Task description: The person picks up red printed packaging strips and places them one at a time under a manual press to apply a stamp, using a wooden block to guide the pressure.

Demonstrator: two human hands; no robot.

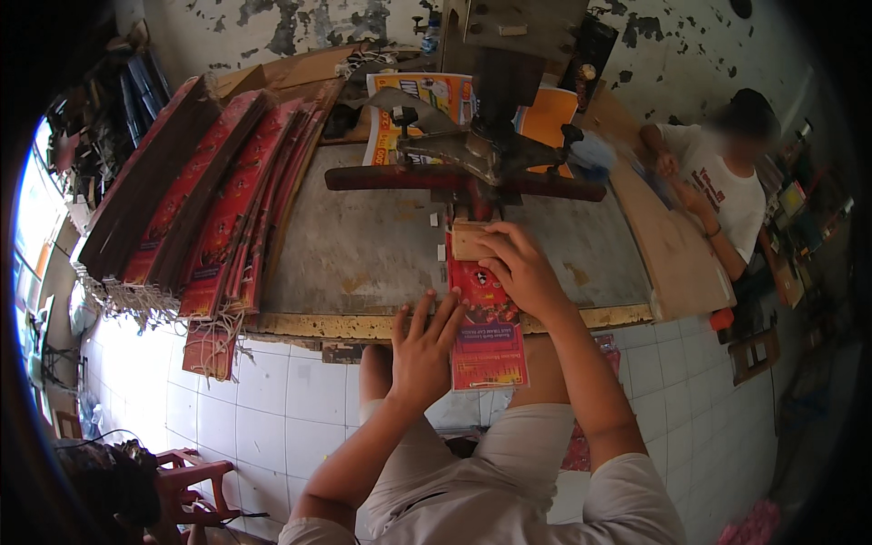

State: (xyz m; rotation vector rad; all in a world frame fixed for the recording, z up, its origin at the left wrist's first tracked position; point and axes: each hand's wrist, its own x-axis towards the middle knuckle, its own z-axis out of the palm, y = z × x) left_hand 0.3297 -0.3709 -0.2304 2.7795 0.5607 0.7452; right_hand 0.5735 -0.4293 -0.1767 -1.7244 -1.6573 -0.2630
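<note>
Peeling walls frame the counter, where the left hand lies flat steadying a red packet while the right hand grips a wooden block beneath the press.

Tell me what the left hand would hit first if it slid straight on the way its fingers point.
The left hand points up and slightly right, its fingertips at the edge of the red printed stack. Straight on, it would probably meet the right hand resting on that stack, though depth is hard to judge here.
</note>
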